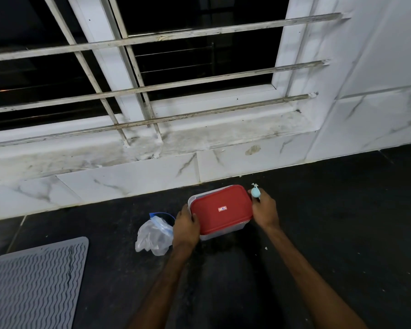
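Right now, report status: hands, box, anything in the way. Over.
Left hand grips box side. Right hand holds small blue object, at red lid edge. Plastic bag beside left hand.

Dark speckled counter (330,233) bearing a red-lidded container (223,219) and a crumpled plastic bag (152,237) just to its left; a grey ribbed mat (33,283) lies well apart at the near left corner

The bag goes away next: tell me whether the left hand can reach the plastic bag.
Probably yes. The left hand grips the red-lidded box, and the plastic bag lies right beside it, nothing between; it must let go first. The right hand holds a pale blue object.
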The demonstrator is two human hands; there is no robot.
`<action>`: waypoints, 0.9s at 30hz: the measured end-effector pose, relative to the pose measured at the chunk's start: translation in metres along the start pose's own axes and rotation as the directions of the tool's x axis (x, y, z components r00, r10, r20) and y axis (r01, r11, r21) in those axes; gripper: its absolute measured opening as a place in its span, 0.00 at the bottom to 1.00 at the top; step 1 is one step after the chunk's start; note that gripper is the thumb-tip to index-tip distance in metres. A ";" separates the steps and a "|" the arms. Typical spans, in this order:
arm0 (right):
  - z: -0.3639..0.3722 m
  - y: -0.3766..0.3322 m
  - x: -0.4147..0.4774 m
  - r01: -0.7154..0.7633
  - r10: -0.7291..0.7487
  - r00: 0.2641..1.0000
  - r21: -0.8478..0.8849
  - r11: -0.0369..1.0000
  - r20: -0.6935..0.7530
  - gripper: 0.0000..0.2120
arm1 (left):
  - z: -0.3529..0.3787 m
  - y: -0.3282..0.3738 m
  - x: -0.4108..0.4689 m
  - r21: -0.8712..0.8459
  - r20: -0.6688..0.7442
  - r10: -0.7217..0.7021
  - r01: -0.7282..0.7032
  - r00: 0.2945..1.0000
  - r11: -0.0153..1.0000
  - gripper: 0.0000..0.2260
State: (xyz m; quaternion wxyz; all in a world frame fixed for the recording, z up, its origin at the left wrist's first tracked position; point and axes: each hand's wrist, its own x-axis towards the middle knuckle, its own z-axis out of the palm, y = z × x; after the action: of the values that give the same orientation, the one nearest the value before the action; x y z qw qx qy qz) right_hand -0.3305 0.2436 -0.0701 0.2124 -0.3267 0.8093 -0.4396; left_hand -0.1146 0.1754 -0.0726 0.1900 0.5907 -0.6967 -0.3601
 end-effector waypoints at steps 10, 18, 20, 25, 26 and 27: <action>0.016 -0.013 -0.017 0.074 -0.075 0.997 -0.409 0.909 0.013 0.09 | 0.000 0.007 -0.007 0.080 0.016 -0.014 0.013 1.000 0.997 0.22; 0.022 -0.036 -0.004 0.180 -0.031 0.975 -0.697 0.694 0.221 0.13 | -0.005 0.022 0.013 0.196 0.001 -0.103 0.101 0.995 0.975 0.18; 0.023 -0.037 -0.004 0.162 -0.011 0.975 -0.677 0.718 0.222 0.14 | -0.004 0.020 0.015 0.215 0.008 -0.099 0.095 0.995 0.972 0.18; 0.028 -0.043 -0.006 0.124 0.012 0.979 -0.639 0.759 0.203 0.14 | -0.008 0.018 0.020 0.243 0.050 -0.123 0.108 0.991 0.964 0.20; 0.029 -0.044 -0.006 0.120 0.012 0.980 -0.639 0.760 0.198 0.14 | -0.007 0.018 0.020 0.250 0.064 -0.124 0.105 0.990 0.963 0.23; 0.029 -0.045 -0.006 0.114 0.015 0.981 -0.638 0.762 0.193 0.14 | -0.006 0.019 0.020 0.254 0.076 -0.120 0.098 0.990 0.962 0.25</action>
State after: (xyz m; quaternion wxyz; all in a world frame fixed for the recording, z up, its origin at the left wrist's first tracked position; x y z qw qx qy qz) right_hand -0.2930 0.2131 -0.0467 0.1502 -0.4408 0.8785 -0.1070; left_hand -0.1277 0.1551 -0.0582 0.0625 0.6305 -0.7106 -0.3059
